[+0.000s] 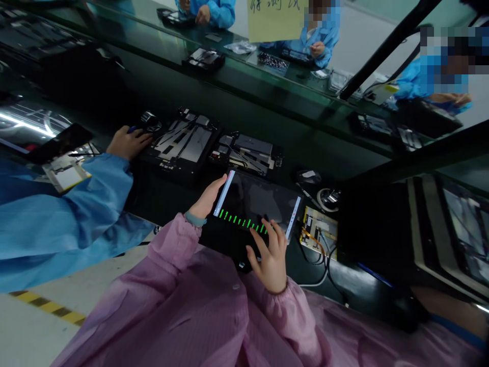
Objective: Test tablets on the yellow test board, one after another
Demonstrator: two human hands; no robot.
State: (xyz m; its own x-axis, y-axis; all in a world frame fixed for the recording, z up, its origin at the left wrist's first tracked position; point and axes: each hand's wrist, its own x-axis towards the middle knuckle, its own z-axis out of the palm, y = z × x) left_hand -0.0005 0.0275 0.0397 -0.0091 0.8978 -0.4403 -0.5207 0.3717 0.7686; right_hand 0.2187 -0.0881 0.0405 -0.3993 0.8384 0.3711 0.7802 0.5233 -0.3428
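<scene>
A tablet (263,196) with a lit screen lies tilted in front of me. White bars run along its two short sides, and a row of green marks crosses the lower part of the dark display. My left hand (209,199) grips its left edge, with part of the fingers hidden behind it. Over the lower right of the screen, my right hand (270,255) has its fingers spread, the tips at or just above the glass; contact cannot be made out. Just beyond the tablet lie two opened devices, one on the left (183,142) and one on the right (248,153), with inner parts showing.
Right of the tablet lie a battery-like board (319,229) with wires, and a coiled cable (329,199). A stack of dark trays (424,229) stands farther right. A co-worker's hand (130,142) rests at left. Behind a green ledge (229,76), other people handle devices.
</scene>
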